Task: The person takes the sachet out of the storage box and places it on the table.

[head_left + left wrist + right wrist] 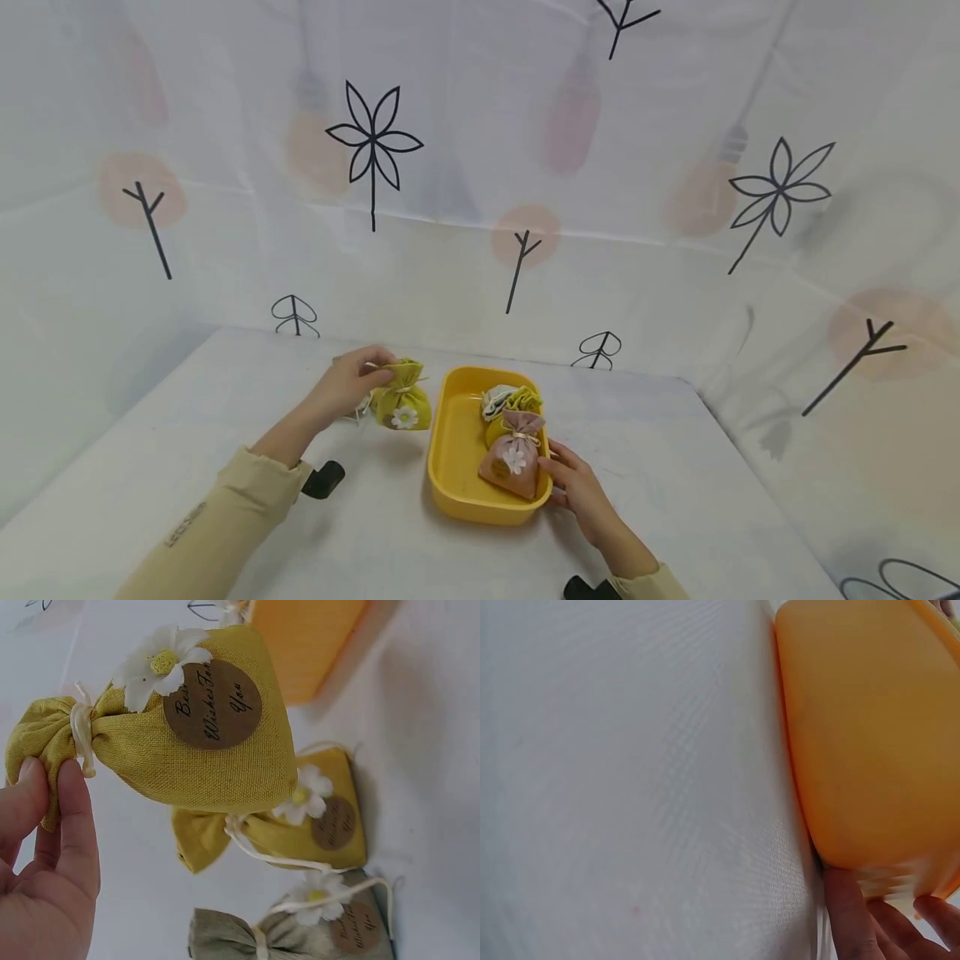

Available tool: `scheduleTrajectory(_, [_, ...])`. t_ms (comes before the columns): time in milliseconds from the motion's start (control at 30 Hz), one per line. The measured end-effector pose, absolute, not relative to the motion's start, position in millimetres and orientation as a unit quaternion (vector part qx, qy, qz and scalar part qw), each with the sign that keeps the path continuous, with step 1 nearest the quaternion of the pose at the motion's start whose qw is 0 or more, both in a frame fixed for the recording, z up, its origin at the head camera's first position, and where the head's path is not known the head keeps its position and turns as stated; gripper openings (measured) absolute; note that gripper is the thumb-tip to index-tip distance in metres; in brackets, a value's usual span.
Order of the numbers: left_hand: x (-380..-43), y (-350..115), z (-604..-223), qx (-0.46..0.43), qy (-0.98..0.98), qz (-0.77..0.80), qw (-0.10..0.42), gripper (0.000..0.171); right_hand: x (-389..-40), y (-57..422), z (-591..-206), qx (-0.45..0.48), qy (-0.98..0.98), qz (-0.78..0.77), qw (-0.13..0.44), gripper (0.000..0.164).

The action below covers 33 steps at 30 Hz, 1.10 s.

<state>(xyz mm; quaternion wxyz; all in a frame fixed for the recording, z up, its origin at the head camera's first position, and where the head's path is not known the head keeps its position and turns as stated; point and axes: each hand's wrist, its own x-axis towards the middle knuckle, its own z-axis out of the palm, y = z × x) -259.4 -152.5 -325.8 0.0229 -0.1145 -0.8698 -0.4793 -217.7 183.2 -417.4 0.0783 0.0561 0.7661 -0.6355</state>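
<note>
My left hand [352, 382] pinches a yellow-green drawstring sachet [402, 407] by its gathered top, left of the bin. In the left wrist view the sachet carries a white flower and a round brown label. Below it lie a mustard sachet [315, 825] and a grey-green sachet [300, 934], mostly hidden behind my hand in the head view. My right hand [587, 498] rests its fingers against the right side of a yellow plastic bin [459, 467]; the right wrist view shows fingertips touching the wall. A pink sachet [512, 458] lies inside on top of yellow and pale ones.
The bin stands on a white-covered table [375, 525]. Behind and at the sides hangs a pale curtain [450, 275] printed with flowers and twigs. Black wrist mounts [324, 480] stick out below the sleeves.
</note>
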Motion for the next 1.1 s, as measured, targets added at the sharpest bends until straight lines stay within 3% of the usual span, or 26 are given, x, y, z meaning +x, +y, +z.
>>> scheduleTrajectory(1100, [-278.9,-177.3,-378.3,-0.082,-0.881,-0.466,0.017,0.018,-217.2,185.0,-419.1,0.041,0.764,-0.639,0.078,0.055])
